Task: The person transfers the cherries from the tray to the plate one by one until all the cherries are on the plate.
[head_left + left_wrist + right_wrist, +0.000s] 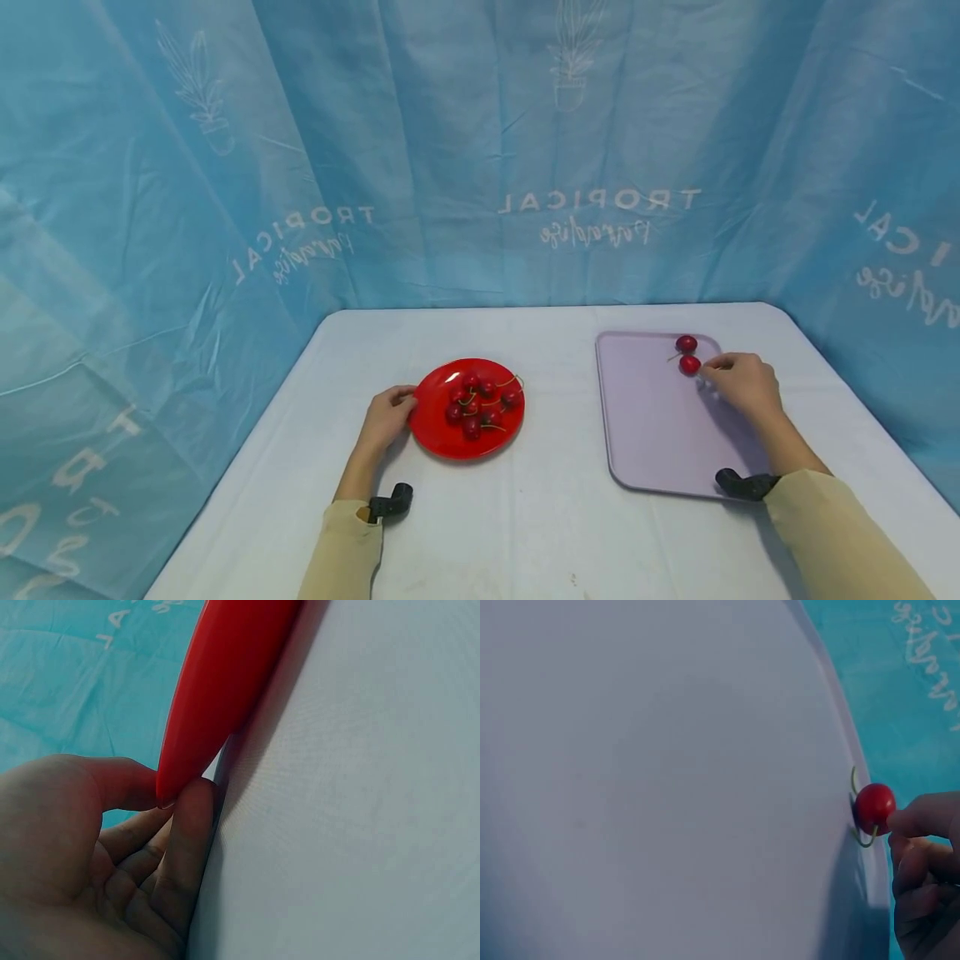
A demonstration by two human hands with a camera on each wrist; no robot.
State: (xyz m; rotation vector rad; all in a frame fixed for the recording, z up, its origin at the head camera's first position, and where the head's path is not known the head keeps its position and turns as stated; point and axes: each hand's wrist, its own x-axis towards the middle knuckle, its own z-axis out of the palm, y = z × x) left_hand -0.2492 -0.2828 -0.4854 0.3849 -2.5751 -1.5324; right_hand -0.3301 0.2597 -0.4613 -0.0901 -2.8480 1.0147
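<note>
**Red cherries, a red plate and a purple tray**

Red is the plate (467, 410), and it sits on the white worktop (555, 517) with a small heap of cherries (480, 402) on it. The left hand (387, 418) pinches the plate's near left rim: in the left wrist view the thumb (124, 784) lies on top of the rim and a finger is tucked under it.

Over on the other side lies a pale purple tray (660, 425). Two cherries sit at its far edge, touching each other: a far cherry (686, 343) and a near cherry (689, 364). The right hand (742, 387) has curled fingers, and its fingertips (919, 817) touch the near cherry. I think it pinches the cherry or its stem, but the pictures do not show that for sure.

What could go wrong? Cherries are round and smooth. A bump could roll the pair, and they are right by the tray's low rim. If the left hand tips the plate, the heap could slide off onto the cloth.

There is lots of open room. The middle of the tray is bare, and so is the worktop between plate and tray. The blue curtain (480, 150) hangs close behind the worktop and at both sides.
</note>
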